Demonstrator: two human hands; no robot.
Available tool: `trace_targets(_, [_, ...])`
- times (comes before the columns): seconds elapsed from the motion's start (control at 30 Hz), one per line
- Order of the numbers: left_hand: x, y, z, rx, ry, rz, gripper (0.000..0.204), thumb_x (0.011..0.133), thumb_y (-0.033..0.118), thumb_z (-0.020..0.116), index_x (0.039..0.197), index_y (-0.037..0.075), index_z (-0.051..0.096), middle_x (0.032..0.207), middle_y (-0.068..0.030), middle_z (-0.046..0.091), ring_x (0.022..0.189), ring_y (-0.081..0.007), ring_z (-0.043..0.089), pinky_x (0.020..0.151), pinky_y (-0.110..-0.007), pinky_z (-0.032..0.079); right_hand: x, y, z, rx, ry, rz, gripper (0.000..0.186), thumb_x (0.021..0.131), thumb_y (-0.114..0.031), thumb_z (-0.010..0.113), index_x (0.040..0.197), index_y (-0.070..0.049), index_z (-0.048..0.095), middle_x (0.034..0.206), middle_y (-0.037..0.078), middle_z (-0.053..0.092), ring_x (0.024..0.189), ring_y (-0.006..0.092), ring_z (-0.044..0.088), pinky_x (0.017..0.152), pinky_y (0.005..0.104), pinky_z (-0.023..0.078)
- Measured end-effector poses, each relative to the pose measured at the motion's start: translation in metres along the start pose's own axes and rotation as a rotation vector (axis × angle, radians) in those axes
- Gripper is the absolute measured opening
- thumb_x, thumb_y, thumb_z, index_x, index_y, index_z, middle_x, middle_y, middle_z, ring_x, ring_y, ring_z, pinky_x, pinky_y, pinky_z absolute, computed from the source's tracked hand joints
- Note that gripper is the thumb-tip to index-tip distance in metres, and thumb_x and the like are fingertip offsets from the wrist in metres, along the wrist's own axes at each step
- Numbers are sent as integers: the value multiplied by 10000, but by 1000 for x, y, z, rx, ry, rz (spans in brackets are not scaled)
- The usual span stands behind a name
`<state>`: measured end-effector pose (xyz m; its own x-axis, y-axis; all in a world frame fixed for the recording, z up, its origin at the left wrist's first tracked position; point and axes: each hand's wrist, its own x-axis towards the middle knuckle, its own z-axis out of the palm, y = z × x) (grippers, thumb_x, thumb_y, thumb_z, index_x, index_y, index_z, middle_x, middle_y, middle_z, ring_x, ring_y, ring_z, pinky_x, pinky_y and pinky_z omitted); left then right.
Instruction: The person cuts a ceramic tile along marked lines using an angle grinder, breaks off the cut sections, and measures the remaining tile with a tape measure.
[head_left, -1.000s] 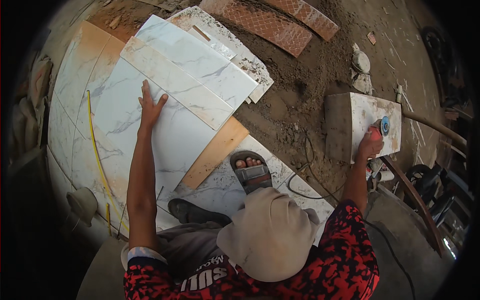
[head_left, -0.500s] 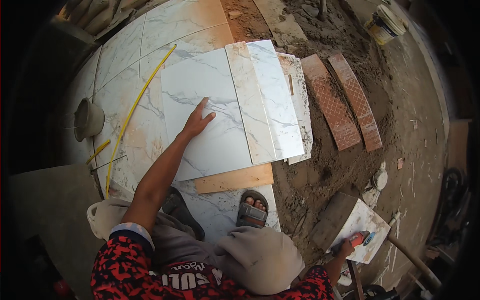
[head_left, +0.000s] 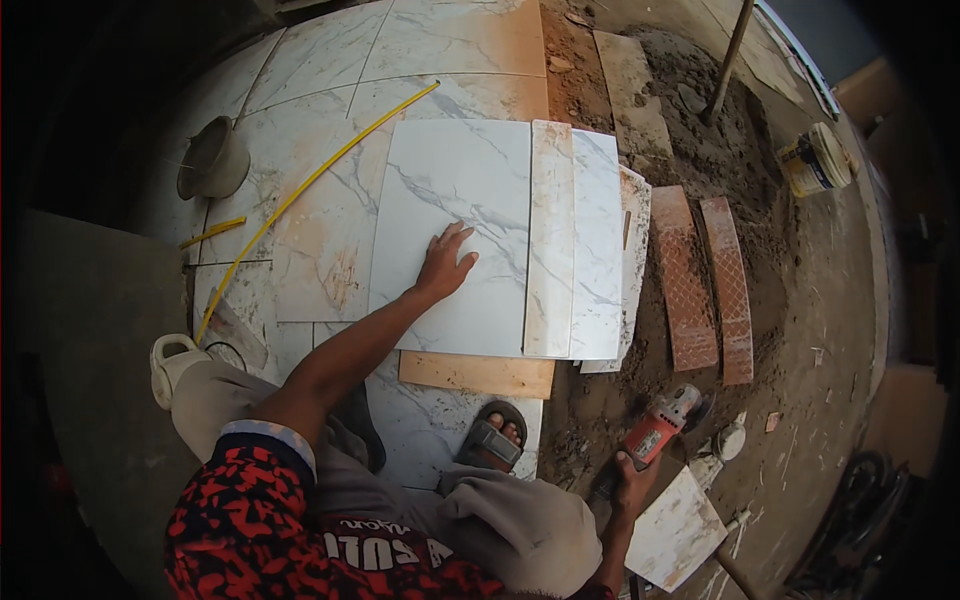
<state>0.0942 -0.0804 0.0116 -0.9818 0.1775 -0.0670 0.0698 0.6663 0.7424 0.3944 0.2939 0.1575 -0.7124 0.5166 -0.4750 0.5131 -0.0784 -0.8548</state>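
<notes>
My left hand [head_left: 447, 264] rests on a large white marbled tile [head_left: 450, 170], its fingers spread and slightly bent, with nothing in them. Along that tile's right side lies a narrow, stained tile strip [head_left: 550, 240], on top of another marbled tile [head_left: 598, 230]. Under the tile's near edge a tan board [head_left: 480, 374] sticks out. Low on the right, my right hand [head_left: 630, 487] grips a red angle grinder [head_left: 652, 432] by its body. The grinder's disc points to the far right, over the soil and apart from the tiles.
A yellow measuring strip [head_left: 300, 190] curves across the tiled floor, beside a grey bucket [head_left: 228, 160]. Two red-brown patterned tile strips [head_left: 686, 290] lie on dark soil. A white-and-yellow pail [head_left: 815, 165] stands far right. Beside my right hand is a white tile piece [head_left: 670, 530].
My right hand has lifted the grinder off the white tile piece and brought it forward and leftward. My left hand stays on the marbled tile, its fingers more bent. The view has shifted.
</notes>
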Motion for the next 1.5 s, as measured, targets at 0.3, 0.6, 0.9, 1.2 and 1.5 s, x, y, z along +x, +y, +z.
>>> trace_targets(0.3, [-19,-100,-92,193,484,-533,613,872,327,634,1380,33,457,1431,-213,427,1301,-388,435,1076,-472,368,-55,-23,60,-87,-239,58,500,790,-151,699,1226,-16,494,1047,126,645,822,235,665,706,339,538])
trace_targets(0.6, [-59,-101,-79,127,477,-541,568,863,294,649,1335,13,505,1314,-214,517,1206,-372,510,1021,-441,422,-45,-42,93,-161,-295,20,492,791,-154,715,1213,-15,503,1051,133,657,849,253,673,728,331,539])
trace_targets(0.9, [-60,-109,-86,39,328,-624,551,841,332,679,1269,2,572,1128,-172,635,1038,-302,618,911,-390,490,3,-66,139,-221,-315,-94,485,792,-157,731,1201,-14,512,1054,140,669,875,272,681,751,322,540])
trace_targets(1.2, [-51,-106,-88,-9,262,-622,530,815,289,727,1223,-5,561,1168,-190,641,1077,-293,621,935,-380,484,31,-85,208,-430,-405,-227,478,793,-160,747,1189,-13,521,1057,147,681,902,291,689,774,314,542])
trace_targets(1.5, [-59,-117,-88,-124,224,-592,503,813,244,736,1216,4,554,1101,-152,663,991,-239,639,869,-351,501,93,-49,338,-772,-450,-518,852,760,-258,777,1391,41,288,1119,298,576,999,455,609,829,513,499])
